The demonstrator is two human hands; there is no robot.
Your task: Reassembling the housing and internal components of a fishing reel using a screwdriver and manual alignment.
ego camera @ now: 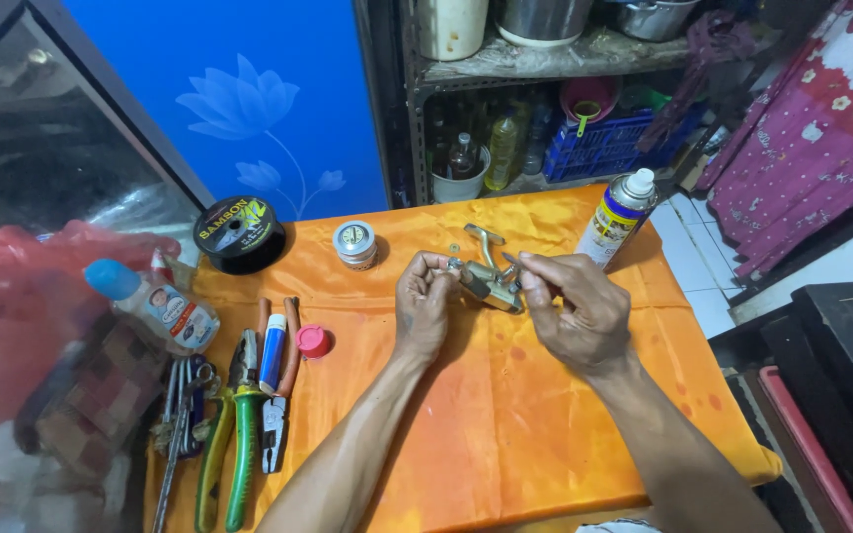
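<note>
Above an orange cloth [505, 424], both my hands hold a small metal fishing-reel body [491, 279] with a curved arm sticking up from it. My left hand [425, 304] pinches its left end with fingertips. My right hand [570, 311] grips its right side between thumb and fingers. The part is lifted slightly above the cloth, near the table's far middle.
A spray can [619, 217] stands at the far right. A small round tin [355, 244] and a black line spool [240, 233] sit at the back. Pliers [242, 434], other hand tools, a red cap [313, 341] and a blue-capped bottle [155, 304] lie left. Shelves stand behind.
</note>
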